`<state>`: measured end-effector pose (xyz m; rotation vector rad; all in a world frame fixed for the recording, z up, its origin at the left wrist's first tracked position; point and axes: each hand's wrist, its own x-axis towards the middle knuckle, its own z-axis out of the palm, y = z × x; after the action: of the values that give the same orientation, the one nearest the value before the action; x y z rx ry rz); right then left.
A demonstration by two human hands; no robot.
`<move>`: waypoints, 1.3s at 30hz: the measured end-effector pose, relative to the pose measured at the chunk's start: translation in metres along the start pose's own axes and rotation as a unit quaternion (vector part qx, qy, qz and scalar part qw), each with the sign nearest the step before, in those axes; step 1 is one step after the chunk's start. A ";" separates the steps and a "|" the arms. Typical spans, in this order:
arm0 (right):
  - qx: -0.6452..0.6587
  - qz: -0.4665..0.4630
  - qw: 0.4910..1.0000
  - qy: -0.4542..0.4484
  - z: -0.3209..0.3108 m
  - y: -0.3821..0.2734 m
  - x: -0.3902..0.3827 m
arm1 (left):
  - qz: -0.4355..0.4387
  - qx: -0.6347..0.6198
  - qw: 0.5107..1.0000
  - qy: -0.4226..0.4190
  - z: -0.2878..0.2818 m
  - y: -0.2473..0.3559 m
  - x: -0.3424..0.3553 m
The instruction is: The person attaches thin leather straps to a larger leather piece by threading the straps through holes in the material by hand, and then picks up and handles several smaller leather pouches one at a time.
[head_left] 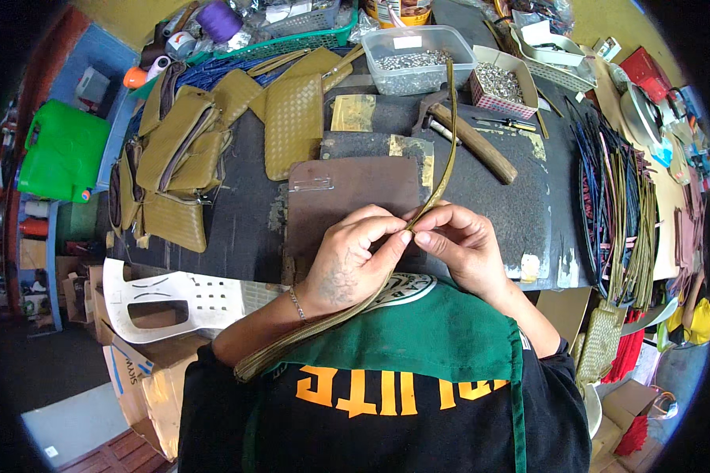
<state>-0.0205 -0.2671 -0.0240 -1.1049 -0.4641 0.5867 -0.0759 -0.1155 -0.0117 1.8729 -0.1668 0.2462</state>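
Note:
My left hand and my right hand meet just above the table's near edge, in front of my chest. Both pinch a narrow olive strap between thumb and fingers. One end of it rises in a curve away from me, past the hammer. Below my hands, a bundle of olive straps trails to the lower left along my left forearm. I cannot tell whether the pinched strap belongs to that bundle. Just beyond my hands a flat brown panel lies on the dark tabletop.
Woven olive pouches are piled on the left. Farther back stand a clear tub and a checked box of small metal parts. A screwdriver lies nearby. Bundled straps hang at right; a white chair sits lower left.

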 end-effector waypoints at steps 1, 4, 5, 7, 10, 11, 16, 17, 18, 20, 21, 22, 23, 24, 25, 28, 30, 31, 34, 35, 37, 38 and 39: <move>-0.007 -0.002 1.000 0.007 0.000 0.000 -0.001 | 0.017 0.019 1.000 -0.002 -0.001 0.002 0.001; -0.025 -0.009 0.999 0.018 0.001 0.001 -0.003 | 0.040 0.065 0.997 -0.025 -0.004 0.007 0.002; -0.035 -0.014 0.999 0.022 0.001 0.001 -0.003 | 0.040 0.065 0.997 -0.025 -0.004 0.008 0.002; -0.008 -0.025 0.999 0.034 0.002 0.004 -0.004 | 0.035 0.069 0.996 -0.044 -0.003 0.011 0.002; 0.030 -0.043 0.997 0.053 -0.001 0.011 -0.005 | 0.027 0.092 0.993 -0.075 -0.005 0.015 0.001; 0.040 -0.050 0.996 0.060 -0.002 0.013 -0.005 | 0.027 0.091 0.993 -0.076 -0.006 0.016 0.001; 0.001 -0.061 0.997 0.052 -0.005 0.013 -0.007 | 0.003 0.078 0.994 -0.072 -0.005 0.014 0.004; -0.008 -0.050 0.998 0.043 -0.006 0.012 -0.006 | 0.005 0.079 0.994 -0.071 -0.005 0.012 0.004; -0.008 -0.052 0.998 0.040 -0.006 0.009 -0.006 | -0.003 0.065 0.995 -0.071 -0.005 0.010 0.003; -0.015 0.015 1.000 0.023 -0.006 0.000 -0.006 | -0.007 0.047 0.997 -0.068 -0.006 0.008 0.004; -0.018 0.010 1.000 0.023 -0.007 -0.002 -0.007 | -0.001 0.048 0.997 -0.068 -0.005 0.009 0.004; -0.037 0.004 0.999 0.011 -0.008 -0.004 -0.008 | -0.022 0.031 0.997 -0.061 -0.004 0.009 0.003; -0.056 -0.003 0.998 -0.001 -0.008 -0.006 -0.009 | -0.041 0.014 0.998 -0.055 -0.003 0.009 0.001; -0.136 -0.031 0.990 0.010 -0.013 -0.004 -0.008 | 0.004 0.022 0.999 -0.042 -0.001 0.009 0.001; -0.205 -0.077 0.974 0.050 -0.019 -0.001 -0.005 | 0.013 0.020 0.999 -0.044 0.001 0.009 0.001; -0.332 -0.068 0.919 0.202 -0.049 0.015 0.021 | 0.023 0.028 0.996 -0.084 -0.001 0.017 -0.001; -0.494 -0.139 0.823 0.243 -0.070 0.009 0.041 | 0.036 0.026 0.994 -0.096 -0.003 0.019 -0.003; -0.559 -0.139 0.773 0.266 -0.080 0.006 0.047 | 0.040 0.013 0.993 -0.107 -0.004 0.021 -0.005; -0.595 -0.209 0.721 0.287 -0.120 0.007 0.066 | 0.068 -0.012 0.987 -0.143 -0.008 0.024 -0.008; -0.571 -0.207 0.735 0.302 -0.130 0.008 0.069 | 0.073 -0.008 0.986 -0.152 -0.009 0.025 -0.009; -0.575 -0.220 0.736 0.281 -0.139 0.004 0.076 | 0.064 -0.047 0.986 -0.145 -0.010 0.024 -0.013; -0.574 -0.221 0.736 0.284 -0.141 0.003 0.076 | 0.071 -0.050 0.985 -0.146 -0.011 0.025 -0.013; -0.550 -0.221 0.753 0.285 -0.142 0.003 0.079 | 0.071 -0.049 0.986 -0.144 -0.011 0.026 -0.013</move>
<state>0.1261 -0.3128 -0.0766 -2.1156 -0.5011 -0.5823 -0.0954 -0.1135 0.0124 1.7933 -0.5014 0.0616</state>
